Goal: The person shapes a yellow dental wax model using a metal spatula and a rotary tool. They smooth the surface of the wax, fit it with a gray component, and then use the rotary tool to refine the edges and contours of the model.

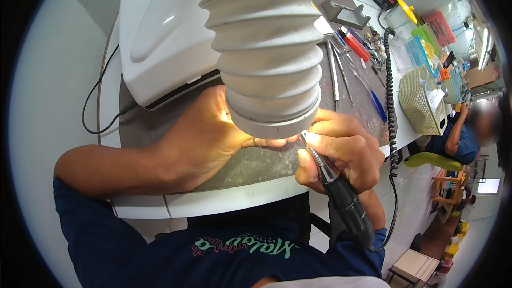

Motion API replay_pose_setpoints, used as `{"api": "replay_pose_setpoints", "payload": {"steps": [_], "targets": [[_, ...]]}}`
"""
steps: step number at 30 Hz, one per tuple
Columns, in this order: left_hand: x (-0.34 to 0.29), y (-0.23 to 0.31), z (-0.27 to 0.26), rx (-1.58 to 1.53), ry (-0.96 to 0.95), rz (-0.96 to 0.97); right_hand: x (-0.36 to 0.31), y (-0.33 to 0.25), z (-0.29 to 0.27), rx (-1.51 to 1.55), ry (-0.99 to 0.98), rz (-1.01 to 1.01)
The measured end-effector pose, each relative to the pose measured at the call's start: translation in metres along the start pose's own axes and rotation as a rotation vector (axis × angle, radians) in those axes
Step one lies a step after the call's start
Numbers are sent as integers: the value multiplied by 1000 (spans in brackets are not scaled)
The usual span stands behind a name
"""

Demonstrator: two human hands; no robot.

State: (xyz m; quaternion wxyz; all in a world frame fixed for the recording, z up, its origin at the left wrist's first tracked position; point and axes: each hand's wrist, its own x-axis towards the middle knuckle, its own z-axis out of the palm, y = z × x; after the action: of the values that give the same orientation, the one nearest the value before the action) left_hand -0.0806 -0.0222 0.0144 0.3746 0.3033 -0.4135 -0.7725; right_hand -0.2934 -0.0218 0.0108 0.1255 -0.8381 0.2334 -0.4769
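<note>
My right hand (344, 149) grips a black rotary handpiece (346, 208) with a ribbed metal nose, held pen-like between thumb and fingers. The tool slants, its metal tip pointing up and left under the mouth of a white ribbed hose (266, 48). From the left, my left hand (213, 133) reaches beneath the same mouth, its fingers bent inward and largely covered by the hose. Its fingertips come close to the tool's tip in bright light. Whatever they pinch is hidden. Pale dust lies on the grey work mat (256, 165) under both hands.
A white rounded machine (165, 37) stands at the left. Right of the hose lie metal hand tools (333, 74), a red lighter-like object (356, 45) and a blue pen (378, 105). A coiled black cord (392, 101) runs past a woven basket (418, 98). Another person (458, 138) sits far right.
</note>
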Motion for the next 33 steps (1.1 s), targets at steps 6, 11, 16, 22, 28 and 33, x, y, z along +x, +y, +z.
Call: {"api": "replay_pose_setpoints", "payload": {"steps": [6, 11, 16, 22, 28, 33], "targets": [[1, -1, 2, -14, 0, 25, 0, 8, 1, -75, 26, -83], [-1, 0, 2, -85, 12, 15, 0, 9, 1, -70, 28, -105], [1, 0, 3, -191, -4, -4, -1, 9, -1, -89, 18, -87], [2, 0, -1, -225, -42, -28, -1, 8, -1, -94, 11, -71], [-2, 3, 2, -202, 3, -43, -5, 6, -2, -64, 81, -44], [-2, 2, 1, -198, 2, -20, -2, 2, -1, -48, 70, -47]]}}
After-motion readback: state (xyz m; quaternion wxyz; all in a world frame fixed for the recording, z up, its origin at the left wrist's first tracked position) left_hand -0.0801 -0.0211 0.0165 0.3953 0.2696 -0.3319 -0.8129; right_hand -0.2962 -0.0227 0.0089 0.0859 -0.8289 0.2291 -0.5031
